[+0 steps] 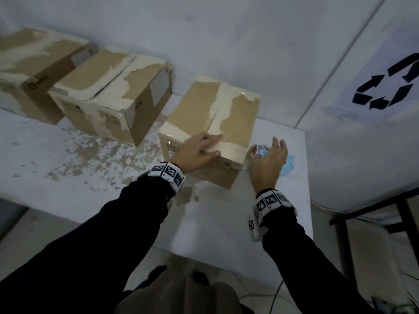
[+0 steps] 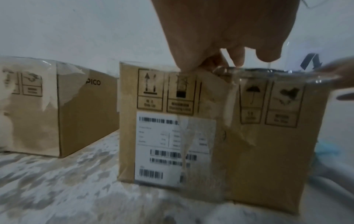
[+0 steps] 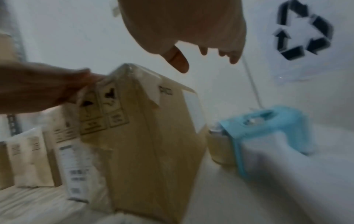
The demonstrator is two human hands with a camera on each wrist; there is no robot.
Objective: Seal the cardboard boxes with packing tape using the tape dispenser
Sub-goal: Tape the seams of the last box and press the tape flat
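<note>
- The nearest cardboard box stands on the white table, its centre seam running away from the person. The left hand lies flat on the near end of its top, fingers straight and spread and thumb down the front face, gripping nothing.
- The blue tape dispenser rests on the table just right of that box. The right hand hovers over it with fingers spread and loose; it holds nothing yet.
- Risk: the right wrist view is blurred, so I judge the hand is in motion. A hasty grab could knock the dispenser away from the box, towards the table's right edge.
- Risk: that box's top already carries wrinkled old tape. New tape laid over it may bridge the creases and bond poorly.
- Risk: if the left hand only rests lightly, the pull of the tape may drag the box along the table.
- Two more boxes wait left of that box, unsealed so far as I can tell.
</note>
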